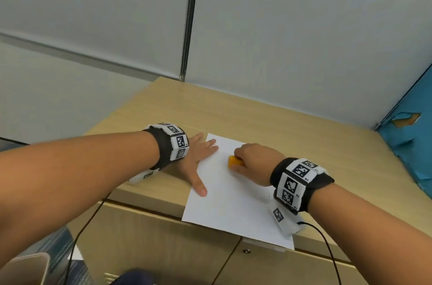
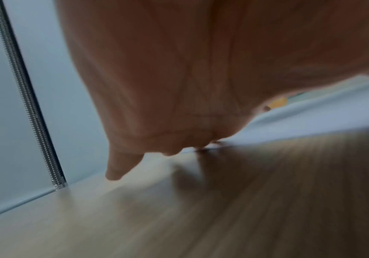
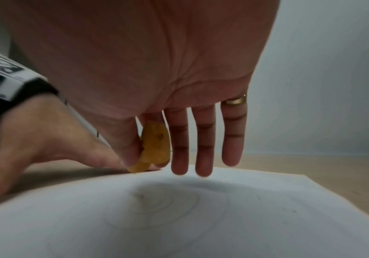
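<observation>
Orange wedge [image 1: 235,162], small, dimpled, on white paper [image 1: 233,210]

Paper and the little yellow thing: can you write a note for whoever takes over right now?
Left hand: flat, fingers spread, thumb pressing the left edge of the paper to steady it.
Right hand: pinches the yellow piece, which looks like an eraser, between thumb and forefinger. Its lower end is on the paper and the other fingers are straight.
The paper lies on the wooden cabinet top, its near edge hanging over the front.
Done: hard to tell how much has been rubbed.
Left: faint grey rings show on the paper near the wrist, so probably rub there next.
</observation>
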### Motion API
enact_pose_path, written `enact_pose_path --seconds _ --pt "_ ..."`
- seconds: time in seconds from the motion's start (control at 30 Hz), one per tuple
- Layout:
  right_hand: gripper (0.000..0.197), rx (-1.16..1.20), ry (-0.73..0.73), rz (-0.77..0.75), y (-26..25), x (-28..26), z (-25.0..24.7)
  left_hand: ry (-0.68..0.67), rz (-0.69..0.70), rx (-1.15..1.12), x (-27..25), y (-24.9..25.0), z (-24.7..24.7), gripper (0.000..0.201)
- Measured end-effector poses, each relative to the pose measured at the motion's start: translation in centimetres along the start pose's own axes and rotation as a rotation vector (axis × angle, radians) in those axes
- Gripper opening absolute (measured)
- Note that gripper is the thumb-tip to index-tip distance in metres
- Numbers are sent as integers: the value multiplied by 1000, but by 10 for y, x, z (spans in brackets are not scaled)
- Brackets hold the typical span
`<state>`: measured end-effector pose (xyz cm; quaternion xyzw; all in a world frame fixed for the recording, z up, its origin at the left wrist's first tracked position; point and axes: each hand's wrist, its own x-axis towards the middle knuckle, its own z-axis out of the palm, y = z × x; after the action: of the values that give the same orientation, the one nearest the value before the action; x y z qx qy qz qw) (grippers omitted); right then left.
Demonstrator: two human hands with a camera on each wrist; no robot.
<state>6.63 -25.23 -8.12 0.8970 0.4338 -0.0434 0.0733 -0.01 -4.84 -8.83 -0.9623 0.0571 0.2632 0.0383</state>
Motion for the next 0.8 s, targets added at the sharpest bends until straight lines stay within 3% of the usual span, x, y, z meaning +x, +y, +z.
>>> enact_pose_path --seconds 0.2,0.43,0.6,0.67,0.8 --pt "32 43 -95 -195 -45 -2 3 -28 22 43 29 -7 11 160" --pt "36 17 -13 40 -11 49 -5 -12 4 19 31 -9 11 152" --pt "37 128 -132 -174 -44 20 -1 -16 4 41 34 -10 11 154" --pt "38 104 -121 -123 -37 24 -1 -8 4 35 36 -12 13 155" --pt "37 -9 -4 144 3 52 -7 -2 -4 -7 37 -13 16 154"
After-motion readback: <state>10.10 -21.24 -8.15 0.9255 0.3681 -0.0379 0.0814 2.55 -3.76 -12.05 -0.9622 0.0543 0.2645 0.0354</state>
